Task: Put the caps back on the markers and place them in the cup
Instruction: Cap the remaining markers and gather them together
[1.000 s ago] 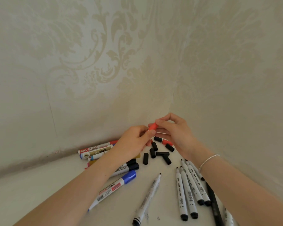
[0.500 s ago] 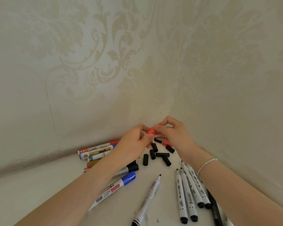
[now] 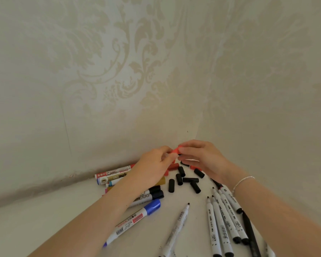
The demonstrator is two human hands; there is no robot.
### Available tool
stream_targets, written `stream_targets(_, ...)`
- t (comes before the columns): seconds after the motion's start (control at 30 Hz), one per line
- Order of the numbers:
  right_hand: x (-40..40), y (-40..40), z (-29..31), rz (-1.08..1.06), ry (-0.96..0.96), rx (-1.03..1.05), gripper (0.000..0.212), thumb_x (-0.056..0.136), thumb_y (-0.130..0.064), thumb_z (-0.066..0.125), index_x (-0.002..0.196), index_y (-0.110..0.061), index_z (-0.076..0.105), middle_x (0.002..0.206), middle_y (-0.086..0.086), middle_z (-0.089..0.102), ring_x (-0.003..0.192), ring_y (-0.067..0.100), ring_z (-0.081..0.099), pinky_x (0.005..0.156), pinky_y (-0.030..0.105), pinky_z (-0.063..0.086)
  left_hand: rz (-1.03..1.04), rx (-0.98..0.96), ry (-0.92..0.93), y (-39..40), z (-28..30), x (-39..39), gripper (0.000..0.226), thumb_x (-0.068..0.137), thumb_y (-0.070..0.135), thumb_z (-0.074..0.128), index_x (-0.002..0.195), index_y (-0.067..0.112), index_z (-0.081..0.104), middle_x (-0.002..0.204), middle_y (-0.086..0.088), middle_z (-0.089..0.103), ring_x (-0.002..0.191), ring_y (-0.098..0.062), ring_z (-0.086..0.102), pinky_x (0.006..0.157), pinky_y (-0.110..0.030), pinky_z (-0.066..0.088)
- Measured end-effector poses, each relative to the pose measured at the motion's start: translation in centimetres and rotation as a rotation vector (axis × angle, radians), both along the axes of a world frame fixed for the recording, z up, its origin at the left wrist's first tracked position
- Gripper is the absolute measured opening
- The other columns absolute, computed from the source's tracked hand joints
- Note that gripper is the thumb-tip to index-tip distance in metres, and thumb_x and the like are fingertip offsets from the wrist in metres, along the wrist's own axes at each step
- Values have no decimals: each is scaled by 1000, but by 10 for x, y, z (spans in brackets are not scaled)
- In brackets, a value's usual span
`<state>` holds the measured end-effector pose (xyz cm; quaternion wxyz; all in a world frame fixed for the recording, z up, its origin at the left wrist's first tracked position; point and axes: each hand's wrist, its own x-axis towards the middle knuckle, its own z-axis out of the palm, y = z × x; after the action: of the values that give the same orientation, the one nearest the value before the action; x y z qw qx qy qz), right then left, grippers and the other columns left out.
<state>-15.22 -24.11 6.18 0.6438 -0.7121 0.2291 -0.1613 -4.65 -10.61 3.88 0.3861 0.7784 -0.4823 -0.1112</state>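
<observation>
Fingers (image 3: 182,149) of our right hand (image 3: 202,160) are pinching the red cap (image 3: 175,150), while our left hand (image 3: 154,165) is gripping its other end. Loose black caps (image 3: 185,179) are lying on the worktop (image 3: 63,219) just below.

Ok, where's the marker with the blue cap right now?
The blue-capped marker lies on the table in the lower middle of the head view, beside the left forearm, below two black-capped markers.

Both bare forearms reach forward and meet near the wall corner. The left hand (image 3: 154,162) and the right hand (image 3: 202,158) pinch a small red plastic cap (image 3: 175,150) between curled fingertips.
</observation>
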Motion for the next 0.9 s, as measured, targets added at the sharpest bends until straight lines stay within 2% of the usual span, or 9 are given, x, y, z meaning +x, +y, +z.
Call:
stream_targets(0.13,-4,-19,-11,-177,106,-83,22,84,-10,68,102,1,69,96,13,74,89,25,69,82,32,56,73,196,-25,-1,-3,2,38,99,53,33,111,20,49,80,9,56,67,-4,53,55,-18,38)
stream_targets(0.23,-6,-24,-18,-172,346,-322,16,82,-14,69,91,-2,73,81,3,69,72,12,59,64,20,45,87,219,-11,1,3,5,33,104,40,29,106,15,52,75,4,51,61,-7,44,52,-20,34)
stream_targets(0.33,0,-33,-29,-248,446,-495,14,84,-20,67,92,-10,73,90,1,68,84,14,60,72,24,45,57,197,11,1,6,5,30,104,33,31,106,15,54,77,3,52,62,-7,44,53,-18,36)
stream_targets(0.47,9,-46,-46,-245,642,-833,36,91,-14,53,127,-17,57,129,7,57,113,23,56,94,33,47,-25,133,148,-1,5,2,19,103,30,35,109,20,50,80,1,59,62,-9,51,57,-23,46)
stream_targets(0.53,13,-47,-53,-197,687,-845,35,93,-12,50,126,-17,58,129,8,57,113,24,56,95,33,48,-52,115,211,-1,5,1,20,104,31,36,116,21,48,79,0,61,56,-7,52,49,-18,44)
stream_targets(0.6,15,-47,-56,-197,698,-841,31,91,-8,48,116,-17,64,121,8,60,101,23,59,88,32,51,-73,109,224,0,6,1,23,104,33,36,122,23,46,74,0,60,49,-4,50,45,-15,41)
stream_targets(0.67,15,-46,-57,-228,647,-828,24,91,-10,52,110,-16,66,111,7,62,87,20,59,76,29,52,-84,108,210,2,7,1,24,104,33,37,122,23,47,70,1,58,41,0,46,40,-13,36)
stream_targets(0.77,15,-42,-48,-337,348,-720,13,90,-15,62,101,-12,68,95,6,63,80,17,58,67,23,47,-66,112,132,3,9,3,24,104,33,36,118,20,51,69,6,55,39,2,44,38,-10,32)
stream_targets(0.9,10,-36,-20,-279,-70,-89,13,88,1,59,95,2,69,79,13,63,65,20,60,73,29,56,-59,104,103,4,10,4,24,104,33,37,117,21,52,70,9,53,43,5,47,44,-11,32)
